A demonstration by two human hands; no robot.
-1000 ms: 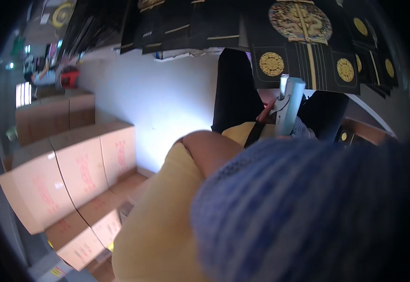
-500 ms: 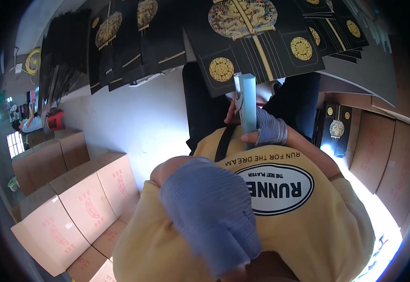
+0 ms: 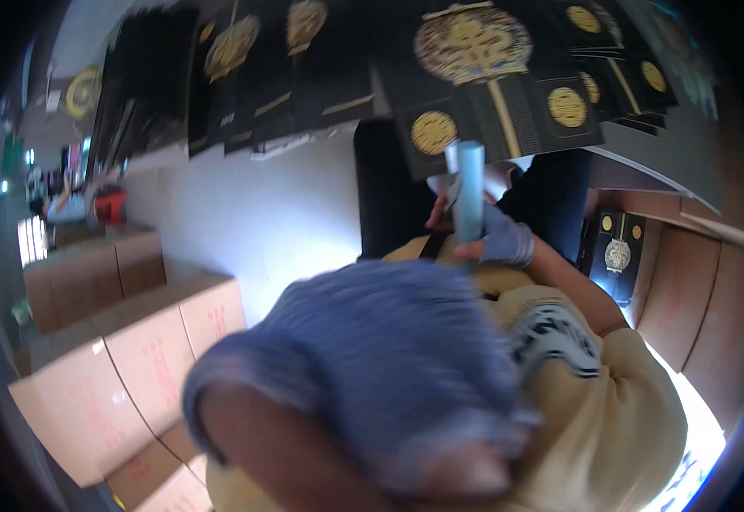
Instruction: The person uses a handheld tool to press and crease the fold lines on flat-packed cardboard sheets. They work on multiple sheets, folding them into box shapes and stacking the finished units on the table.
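Observation:
My left hand (image 3: 389,358), in a grey-blue fingerless glove, looms close to the camera over the yellow top (image 3: 619,401). Motion smears its bare fingertips, and anything in them cannot be made out. Farther off, my right hand (image 3: 507,239), gloved alike, is closed around a long, narrow light-blue thing (image 3: 471,188). A whitish piece runs along its left side; its exact kind does not show. Just beyond it, a black printed panel (image 3: 440,90) with gold medallions and a colourful round emblem lies on the worktop, overhanging its near edge.
More black-and-gold panels (image 3: 252,81) overlap on the worktop to the left and right. Brown cartons (image 3: 146,367) stand at lower left, others (image 3: 675,294) at right. A decorated black box (image 3: 618,252) sits beside the right cartons. A person (image 3: 66,206) is far left, near a red stool (image 3: 111,207).
My left hand has come nearer to the camera and covers more of the top. The whole view has shifted slightly. My right hand keeps hold of the light-blue thing.

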